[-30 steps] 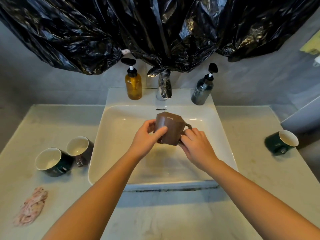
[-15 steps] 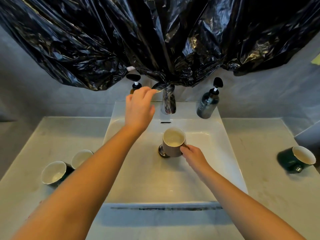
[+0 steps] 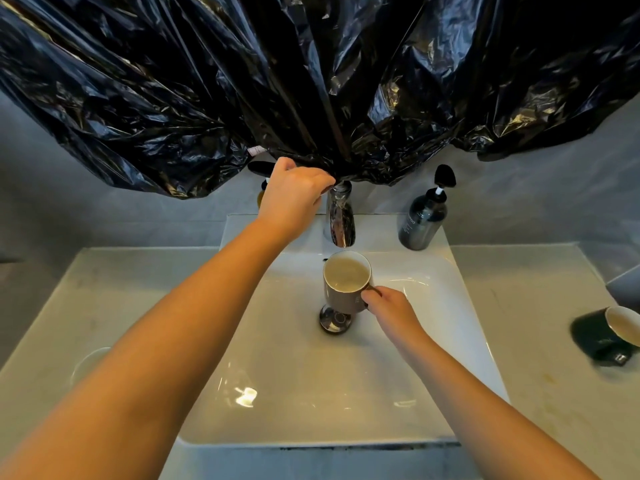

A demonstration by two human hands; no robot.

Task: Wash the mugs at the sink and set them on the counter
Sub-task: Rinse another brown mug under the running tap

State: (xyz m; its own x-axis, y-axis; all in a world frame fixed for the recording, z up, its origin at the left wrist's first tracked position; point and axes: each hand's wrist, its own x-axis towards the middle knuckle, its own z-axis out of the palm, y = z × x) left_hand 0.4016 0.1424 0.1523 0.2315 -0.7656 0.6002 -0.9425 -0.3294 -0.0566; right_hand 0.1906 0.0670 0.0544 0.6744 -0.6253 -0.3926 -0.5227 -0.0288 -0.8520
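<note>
A brown mug [image 3: 341, 295] with a cream inside stands upright in the white sink [image 3: 433, 341], right under the chrome faucet [image 3: 341, 220] spout. My right hand [image 3: 389, 308] grips its handle on the right side. My left hand [image 3: 296, 194] reaches to the top of the faucet, fingers curled over the lever, which the hand and the black plastic hide. A dark green mug [image 3: 601, 336] lies on its side on the right counter. The rim of another mug [image 3: 86, 363] peeks out from behind my left forearm on the left counter.
A black plastic sheet [image 3: 311, 81] hangs low over the back of the sink. A dark pump bottle [image 3: 422, 220] stands right of the faucet, and an amber one [image 3: 260, 199] is mostly hidden behind my left hand. The chrome drain [image 3: 334, 320] sits below the mug.
Both hands held the brown mug upside down over the basin. It now stands upright under the spout in my right hand, and my left hand has let go and reached the faucet lever.
</note>
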